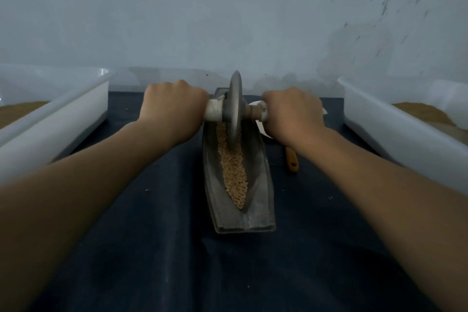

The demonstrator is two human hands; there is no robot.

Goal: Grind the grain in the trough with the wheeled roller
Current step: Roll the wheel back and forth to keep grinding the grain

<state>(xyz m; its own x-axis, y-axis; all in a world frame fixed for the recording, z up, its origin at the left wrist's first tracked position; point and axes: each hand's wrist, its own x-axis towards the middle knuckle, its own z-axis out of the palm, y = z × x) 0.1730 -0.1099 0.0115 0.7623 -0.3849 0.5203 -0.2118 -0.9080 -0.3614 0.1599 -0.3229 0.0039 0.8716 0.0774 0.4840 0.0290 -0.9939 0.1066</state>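
Observation:
A long boat-shaped metal trough [260, 200] lies lengthwise on the dark cloth, holding a strip of tan grain [234, 175]. The wheeled roller [235, 106], a grey metal disc on a crosswise axle, stands upright in the far part of the trough with its rim in the grain. My left hand [174, 106] grips the pale left handle of the axle. My right hand [291, 111] grips the right handle. Both arms stretch forward, one on each side of the trough.
A white plastic tub [63, 114] stands at the left and another white tub [395, 121] at the right, each with brown grain inside. A small wooden-handled tool [291, 159] and a white object [262, 128] lie right of the trough. A pale wall rises behind.

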